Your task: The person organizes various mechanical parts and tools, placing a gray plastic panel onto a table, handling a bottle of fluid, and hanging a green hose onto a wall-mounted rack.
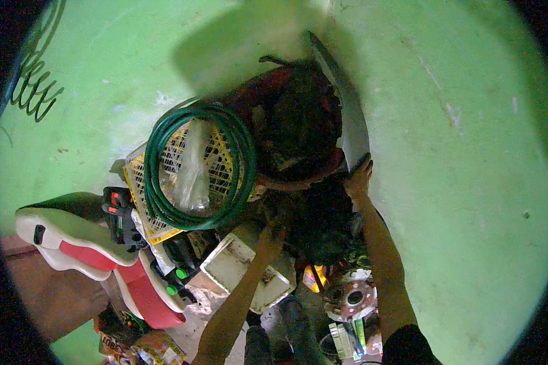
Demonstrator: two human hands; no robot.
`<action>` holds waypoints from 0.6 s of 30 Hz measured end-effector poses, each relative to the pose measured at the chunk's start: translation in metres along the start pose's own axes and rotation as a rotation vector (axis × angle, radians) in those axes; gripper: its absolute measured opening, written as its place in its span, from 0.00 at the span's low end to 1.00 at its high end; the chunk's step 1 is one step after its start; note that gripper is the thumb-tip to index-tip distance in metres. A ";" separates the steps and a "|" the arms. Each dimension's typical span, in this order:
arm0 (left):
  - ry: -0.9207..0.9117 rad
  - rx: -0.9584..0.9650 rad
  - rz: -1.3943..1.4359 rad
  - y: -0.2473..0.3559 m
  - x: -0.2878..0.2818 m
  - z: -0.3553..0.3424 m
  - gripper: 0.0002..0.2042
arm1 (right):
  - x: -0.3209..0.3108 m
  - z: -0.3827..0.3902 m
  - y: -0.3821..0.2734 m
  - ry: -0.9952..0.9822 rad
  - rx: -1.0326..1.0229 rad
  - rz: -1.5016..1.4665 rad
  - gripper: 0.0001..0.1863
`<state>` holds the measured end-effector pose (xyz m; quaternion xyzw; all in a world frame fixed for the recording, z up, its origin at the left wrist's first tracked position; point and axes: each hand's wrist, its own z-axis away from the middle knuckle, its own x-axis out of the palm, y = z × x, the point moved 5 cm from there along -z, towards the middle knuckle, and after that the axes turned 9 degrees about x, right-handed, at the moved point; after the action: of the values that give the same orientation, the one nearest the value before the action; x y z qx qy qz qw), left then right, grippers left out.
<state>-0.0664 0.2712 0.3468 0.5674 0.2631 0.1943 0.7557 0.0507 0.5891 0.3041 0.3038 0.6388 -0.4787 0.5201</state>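
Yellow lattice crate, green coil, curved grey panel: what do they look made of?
Yellow lattice crate: likely moulded plastic, matte, from its regular openwork. Green coil: probably rubber or plastic, slight sheen, smooth round loops. Curved grey panel: smooth, unbroken face; metal or plastic, can't tell.

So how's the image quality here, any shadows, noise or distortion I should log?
Head view: a broad, soft-edged shadow falls on the green wall near the top; the left hand sinks into murky darkness, while the right hand reads more clearly; dark areas look grainy; the fisheye leaves black corners.

Left grip [276, 224] indistinct in darkness
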 end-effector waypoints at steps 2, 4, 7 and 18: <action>-0.019 -0.052 -0.029 0.013 0.002 -0.016 0.14 | -0.005 0.005 -0.006 0.044 0.066 -0.167 0.43; -0.042 -0.033 -0.085 0.027 0.010 -0.031 0.13 | -0.024 0.011 -0.023 0.040 0.096 -0.382 0.40; 0.017 0.139 -0.060 0.060 0.030 -0.050 0.15 | -0.058 0.025 -0.035 0.010 0.091 -0.625 0.38; 0.111 0.249 0.195 0.265 0.064 -0.037 0.20 | -0.206 0.143 -0.085 0.111 -0.236 -0.469 0.32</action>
<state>-0.0379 0.4116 0.5815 0.6678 0.2702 0.2634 0.6416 0.0850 0.4484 0.5255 0.1106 0.7708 -0.4906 0.3910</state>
